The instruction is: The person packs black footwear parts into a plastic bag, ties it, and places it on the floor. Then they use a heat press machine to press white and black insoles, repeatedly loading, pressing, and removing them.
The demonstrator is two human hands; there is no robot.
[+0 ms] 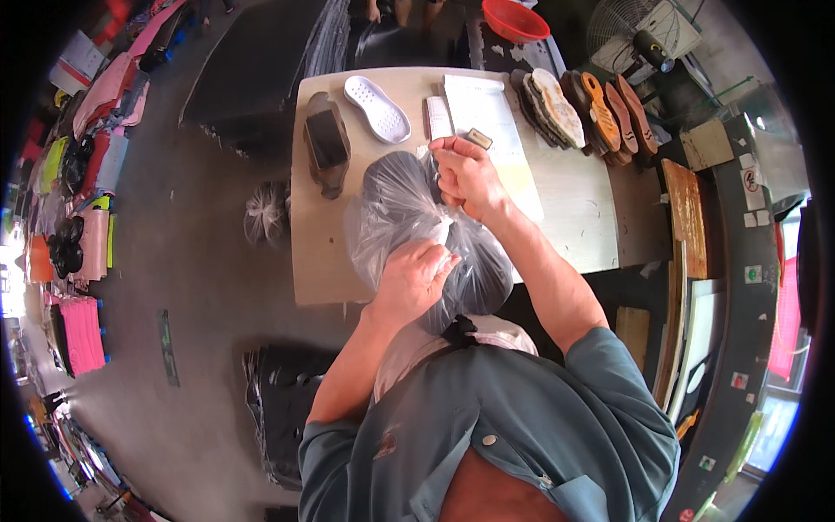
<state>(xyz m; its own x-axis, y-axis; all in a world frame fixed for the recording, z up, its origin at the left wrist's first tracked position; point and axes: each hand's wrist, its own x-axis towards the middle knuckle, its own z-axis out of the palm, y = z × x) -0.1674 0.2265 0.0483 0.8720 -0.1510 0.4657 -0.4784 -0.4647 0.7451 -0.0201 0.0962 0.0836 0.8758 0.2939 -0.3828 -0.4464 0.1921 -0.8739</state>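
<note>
A clear plastic bag (387, 196) with dark contents rests at the near edge of the table, its lower part bulging toward my body. My left hand (410, 277) is closed on the bag's gathered plastic near its middle. Farther up and to the right, my right hand (468, 177) pinches another part of the plastic, fingers curled in. What exactly lies inside the bag cannot be made out through the film. Just beyond it are a white shoe sole (377, 110) with small holes and a phone (326, 139) lying on a brown sole-shaped piece.
Papers (487, 113) lie on the pale table (574, 200). Several shoe soles (600, 109) line its far right, near a red basin (515, 19) and a fan (639, 39). Black sheets (283, 409) are on the floor at left. Stacked coloured materials (83, 335) run along the left.
</note>
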